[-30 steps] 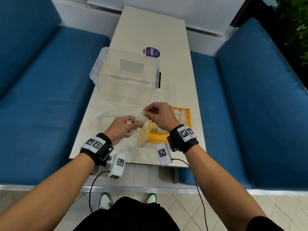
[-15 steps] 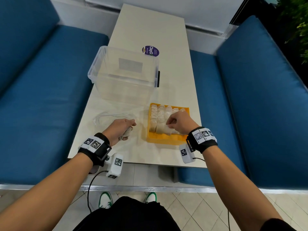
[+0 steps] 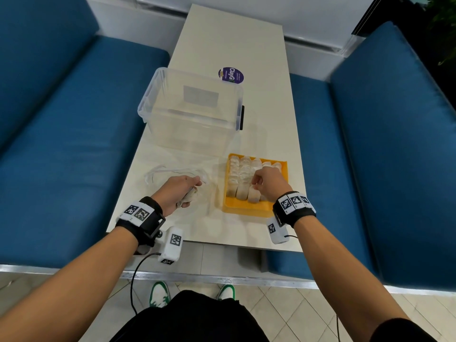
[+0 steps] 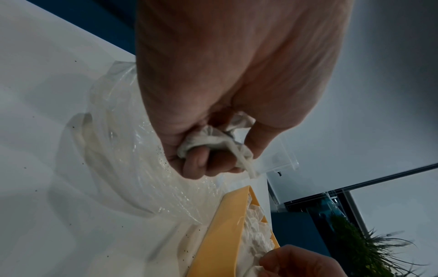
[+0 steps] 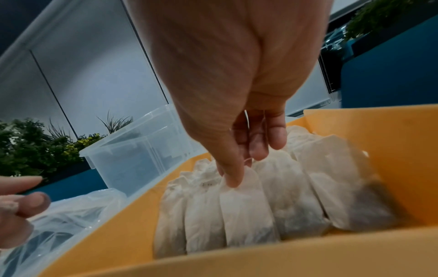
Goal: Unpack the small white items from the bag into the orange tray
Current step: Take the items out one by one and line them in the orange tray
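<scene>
- Pale cream rectangular table (image 3: 232,40), running toward 12 o'clock between blue cushioned benches (image 3: 61,134); serves as the work surface, everything within easy reach of both arms.
- Clear lidless plastic storage bin (image 3: 190,107) parked at 12 o'clock of the hands, apart from the work, probably out of the way on purpose.
- Shallow orange plastic tray (image 3: 244,208) at 3 o'clock of the left hand, just beside the bag, likely so each transfer stays short.
- Thin clear plastic bag (image 4: 113,150) lying slack on the table at 9 o'clock of the tray, its film touching the tray's near wall in the left wrist view.
- Left hand (image 3: 177,191) closed around the crumpled bag's gathered top, apparently to steady it for the next pick.
- Right hand (image 3: 269,183) over the tray, thumb and fingertips (image 5: 233,180) pinching the top edge of one sachet, seemingly seating it in its row.
- Small white paper sachets (image 5: 246,211), flat and pillow-like, translucent with darker filling showing low inside; standing upright in tight rows, filling most of the tray, bare orange floor left at 6 o'clock.
</scene>
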Tool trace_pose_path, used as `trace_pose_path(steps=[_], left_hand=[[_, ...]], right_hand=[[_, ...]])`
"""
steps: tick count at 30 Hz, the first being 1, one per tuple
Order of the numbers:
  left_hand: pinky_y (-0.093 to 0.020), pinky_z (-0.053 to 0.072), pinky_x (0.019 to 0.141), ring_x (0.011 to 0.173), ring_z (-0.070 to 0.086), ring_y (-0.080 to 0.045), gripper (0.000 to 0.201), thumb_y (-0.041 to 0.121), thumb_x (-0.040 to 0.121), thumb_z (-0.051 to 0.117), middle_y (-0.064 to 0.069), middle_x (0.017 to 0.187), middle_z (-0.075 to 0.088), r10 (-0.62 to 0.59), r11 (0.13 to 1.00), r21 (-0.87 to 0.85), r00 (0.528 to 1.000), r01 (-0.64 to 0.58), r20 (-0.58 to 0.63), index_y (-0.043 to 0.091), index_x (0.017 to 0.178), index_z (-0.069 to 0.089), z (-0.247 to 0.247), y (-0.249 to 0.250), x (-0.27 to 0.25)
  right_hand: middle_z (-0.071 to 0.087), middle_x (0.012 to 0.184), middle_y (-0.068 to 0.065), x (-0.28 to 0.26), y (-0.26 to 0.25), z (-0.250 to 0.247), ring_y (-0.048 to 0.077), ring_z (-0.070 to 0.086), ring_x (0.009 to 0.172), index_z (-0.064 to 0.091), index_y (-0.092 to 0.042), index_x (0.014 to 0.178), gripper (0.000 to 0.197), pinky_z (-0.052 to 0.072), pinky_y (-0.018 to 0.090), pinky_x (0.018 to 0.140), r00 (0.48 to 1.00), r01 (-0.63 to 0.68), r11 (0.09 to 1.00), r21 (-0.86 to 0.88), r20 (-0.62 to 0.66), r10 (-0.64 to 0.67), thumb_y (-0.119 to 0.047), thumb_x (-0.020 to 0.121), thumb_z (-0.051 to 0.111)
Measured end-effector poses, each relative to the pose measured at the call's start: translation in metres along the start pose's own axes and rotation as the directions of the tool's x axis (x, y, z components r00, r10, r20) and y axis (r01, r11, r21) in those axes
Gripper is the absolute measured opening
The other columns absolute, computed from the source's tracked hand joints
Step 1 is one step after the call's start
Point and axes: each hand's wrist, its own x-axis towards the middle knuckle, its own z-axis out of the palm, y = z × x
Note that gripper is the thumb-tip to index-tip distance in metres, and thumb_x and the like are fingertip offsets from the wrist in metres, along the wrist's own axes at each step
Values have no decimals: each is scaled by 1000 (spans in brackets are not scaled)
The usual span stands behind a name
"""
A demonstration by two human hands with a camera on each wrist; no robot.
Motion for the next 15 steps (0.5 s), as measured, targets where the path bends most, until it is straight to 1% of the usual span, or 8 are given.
trace_pose_path(steps=[3,5,6,7,9,11,13,15], left_hand=[[-28,26,53,48,29,-16,23,23,106,54,-6,56,29,6,1000,-13,1000,-6,2,2,107,62,-1,-1,1],[-28,28,52,52,31,-17,16,18,102,58,-8,64,29,15,1000,-17,1000,-15,25,4,101,65,-2,-1,1],[-28,30,52,55,33,-17,12,14,100,59,-9,68,32,17,1000,-25,999,-16,37,4,99,65,-1,0,1],[-29,31,52,60,35,-18,10,9,97,60,-10,73,36,14,999,-41,999,-12,37,3,103,66,-1,1,1],[-30,33,54,66,37,-19,26,-1,91,59,-10,84,44,-20,997,-74,1000,20,3,0,116,63,-1,2,0],[-31,33,55,62,32,-20,38,-4,84,53,-10,86,43,-32,995,-97,999,32,-2,-1,121,60,0,4,-1],[-31,35,58,58,29,-21,41,-9,87,44,-11,87,45,-29,997,-71,1000,29,-2,-2,126,57,0,5,-1],[-31,38,63,57,30,-20,40,-13,92,42,-12,91,52,-10,999,-35,1000,10,-9,-1,128,56,1,6,0]], right_hand=[[62,94,2,1,0,1,18,60,87,75,-16,90,9,44,23,74,999,-4,1000,17,-38,5,-8,88,74],[62,93,1,2,1,2,18,60,86,74,-16,90,8,43,23,74,999,-2,1000,23,-45,3,-8,87,74],[62,94,1,2,2,3,18,60,87,74,-16,92,8,43,22,74,999,-1,1000,25,-41,2,-9,87,74],[62,95,1,2,2,2,18,60,87,74,-16,94,9,44,23,74,999,1,1000,26,-36,0,-10,88,74],[62,97,1,2,3,1,18,61,88,73,-15,97,10,47,24,75,999,9,999,32,-32,-8,-12,88,75],[61,97,0,1,5,-1,17,58,90,73,-16,98,11,44,23,75,999,12,999,42,-42,-10,-12,88,75],[60,96,-2,1,6,-4,16,54,92,73,-17,97,11,40,22,77,998,14,999,43,-57,-12,-12,88,75],[63,94,-3,2,4,-8,17,56,93,73,-19,95,10,44,25,79,997,28,999,46,-76,-25,-11,88,73]])
